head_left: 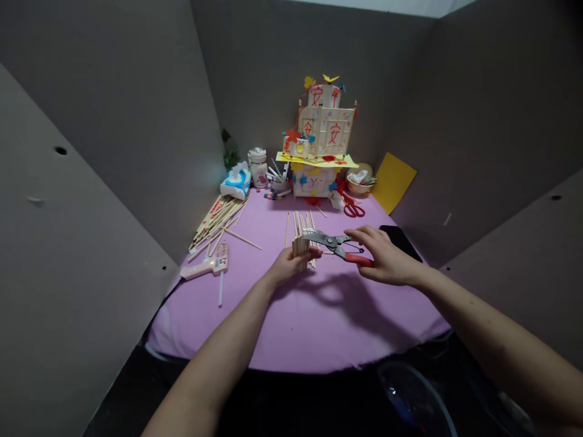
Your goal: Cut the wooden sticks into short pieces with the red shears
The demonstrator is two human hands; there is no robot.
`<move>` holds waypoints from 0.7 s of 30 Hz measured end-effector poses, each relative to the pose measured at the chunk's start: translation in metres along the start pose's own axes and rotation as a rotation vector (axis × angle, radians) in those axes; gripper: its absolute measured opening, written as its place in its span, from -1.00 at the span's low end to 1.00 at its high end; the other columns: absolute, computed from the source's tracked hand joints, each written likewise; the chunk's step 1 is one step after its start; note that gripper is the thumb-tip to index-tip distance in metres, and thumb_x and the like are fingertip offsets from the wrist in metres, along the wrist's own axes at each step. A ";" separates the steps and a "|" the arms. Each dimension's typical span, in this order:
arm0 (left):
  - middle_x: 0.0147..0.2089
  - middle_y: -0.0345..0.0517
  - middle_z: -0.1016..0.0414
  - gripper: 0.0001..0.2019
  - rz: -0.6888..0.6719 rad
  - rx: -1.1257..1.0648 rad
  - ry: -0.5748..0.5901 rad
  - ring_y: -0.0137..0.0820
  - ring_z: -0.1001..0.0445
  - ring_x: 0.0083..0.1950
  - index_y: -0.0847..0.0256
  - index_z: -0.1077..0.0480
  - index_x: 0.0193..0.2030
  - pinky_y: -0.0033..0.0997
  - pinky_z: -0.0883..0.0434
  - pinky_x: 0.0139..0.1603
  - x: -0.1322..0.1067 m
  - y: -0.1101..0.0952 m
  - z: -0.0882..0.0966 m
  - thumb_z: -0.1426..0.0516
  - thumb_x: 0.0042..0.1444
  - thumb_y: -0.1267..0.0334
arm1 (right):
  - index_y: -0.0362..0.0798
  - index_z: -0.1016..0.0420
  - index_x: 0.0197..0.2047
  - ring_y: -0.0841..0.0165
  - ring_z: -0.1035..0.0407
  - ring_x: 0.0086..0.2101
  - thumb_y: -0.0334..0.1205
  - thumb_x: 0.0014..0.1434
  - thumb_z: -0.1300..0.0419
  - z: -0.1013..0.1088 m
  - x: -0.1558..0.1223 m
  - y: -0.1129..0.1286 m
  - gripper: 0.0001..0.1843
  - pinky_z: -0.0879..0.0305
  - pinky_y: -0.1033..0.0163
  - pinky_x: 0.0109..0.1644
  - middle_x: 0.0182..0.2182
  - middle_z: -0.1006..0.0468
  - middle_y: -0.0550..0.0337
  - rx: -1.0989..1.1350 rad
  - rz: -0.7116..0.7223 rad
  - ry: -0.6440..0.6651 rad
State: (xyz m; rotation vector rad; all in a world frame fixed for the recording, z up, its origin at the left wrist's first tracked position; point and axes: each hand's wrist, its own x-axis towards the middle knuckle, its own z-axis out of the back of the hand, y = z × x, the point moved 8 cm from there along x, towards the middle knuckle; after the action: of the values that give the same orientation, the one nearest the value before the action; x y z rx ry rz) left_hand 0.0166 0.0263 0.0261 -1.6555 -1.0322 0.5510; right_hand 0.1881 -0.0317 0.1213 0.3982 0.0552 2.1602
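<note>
My left hand [291, 262] is closed round a small bundle of short wooden sticks [300, 245], held upright on the purple table [296, 315]. My right hand [385, 255] grips the red handles of metal cutting pliers [334, 241]. The pliers' jaws reach left to the top of the bundle. Several longer sticks [301, 223] lie flat just behind the bundle.
A pink glue gun [204, 267] and a pile of chopsticks [218, 220] lie at the left. At the back stand a paper-and-stick lantern model [323, 136], red scissors [353, 209], a tissue pack [237, 181], a jar [258, 165] and a bowl [359, 179]. A black phone [401, 240] lies right. Grey walls close in.
</note>
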 end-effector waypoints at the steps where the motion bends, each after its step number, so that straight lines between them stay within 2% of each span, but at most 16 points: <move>1: -0.08 0.15 -0.59 -0.62 0.008 0.003 -0.001 -0.17 -0.53 0.02 0.32 -0.55 -0.17 -0.06 -0.30 0.22 0.000 0.000 0.000 -0.34 -0.05 0.08 | 0.00 -0.07 0.31 0.04 -0.25 0.02 -0.32 -0.03 -0.15 -0.001 0.000 0.000 -0.19 -0.15 -0.11 0.12 0.07 -0.30 -0.08 -0.006 0.005 0.000; 6: -0.12 0.15 -0.60 -0.59 0.039 -0.008 -0.007 -0.12 -0.53 0.02 0.33 -0.56 -0.20 -0.03 -0.29 0.22 0.001 0.002 0.001 -0.36 -0.11 0.04 | -0.02 -0.04 0.32 0.01 -0.23 0.05 -0.28 -0.02 -0.17 0.000 0.002 0.005 -0.18 -0.12 -0.14 0.14 0.08 -0.29 -0.12 -0.061 0.051 -0.007; 13: -0.04 0.20 -0.57 -0.54 0.080 -0.028 0.000 -0.09 -0.49 0.08 0.32 -0.55 -0.16 -0.09 -0.34 0.15 0.000 0.004 0.000 -0.37 -0.13 0.02 | 0.00 -0.07 0.30 0.00 -0.24 0.05 -0.25 0.00 -0.17 0.007 0.006 0.006 -0.22 -0.14 -0.15 0.13 0.07 -0.31 -0.11 -0.100 0.030 0.001; 21: -0.05 0.18 -0.58 -0.57 0.119 -0.043 -0.025 -0.08 -0.48 0.09 0.31 -0.56 -0.19 -0.07 -0.34 0.15 -0.003 0.001 -0.002 -0.38 -0.14 0.04 | -0.02 -0.04 0.32 0.00 -0.23 0.07 -0.25 -0.01 -0.18 0.005 0.006 0.009 -0.18 -0.09 -0.18 0.18 0.08 -0.30 -0.13 -0.091 0.040 0.027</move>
State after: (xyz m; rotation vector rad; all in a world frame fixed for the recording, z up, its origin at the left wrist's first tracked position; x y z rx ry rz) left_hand 0.0172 0.0222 0.0251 -1.7604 -0.9732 0.6329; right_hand 0.1796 -0.0322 0.1298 0.3205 -0.0363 2.1988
